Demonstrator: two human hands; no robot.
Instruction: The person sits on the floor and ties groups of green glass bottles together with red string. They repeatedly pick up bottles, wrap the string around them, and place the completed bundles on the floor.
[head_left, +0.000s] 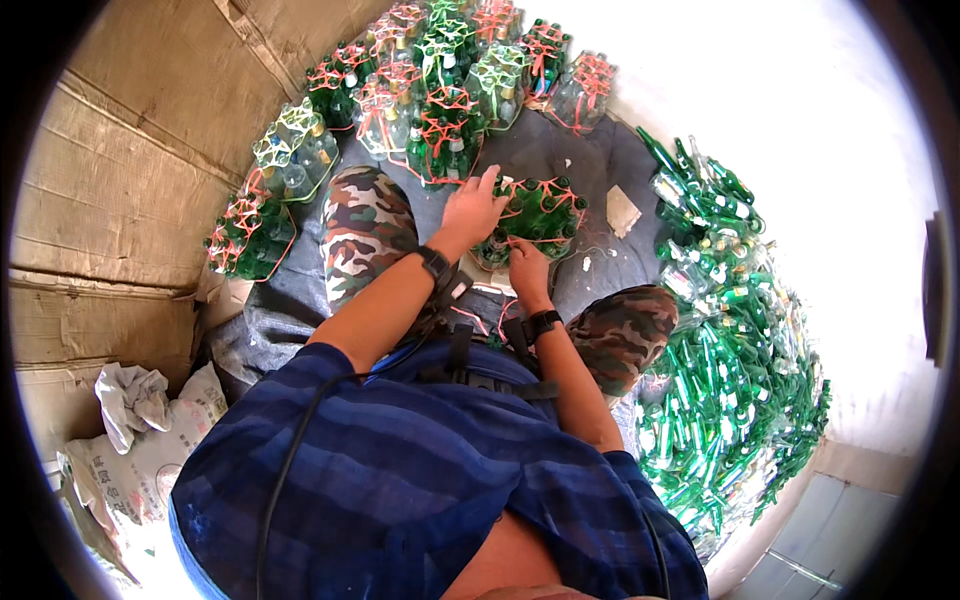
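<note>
Between my knees stands a bundle of green glass bottles, upright, with red plastic twine laced around their necks. My left hand reaches over the bundle's left side, its fingers by the bottle tops; whether it grips any twine is hidden. At the near edge, my right hand has its fingers closed on the red twine. Loose pink twine lies on the ground close to my lap.
Tied bottle bundles stand in rows ahead and left, bound in red or pale green twine. A large heap of loose bottles lies right, against a white wall. Cardboard lines the left. Dark sheeting covers the floor.
</note>
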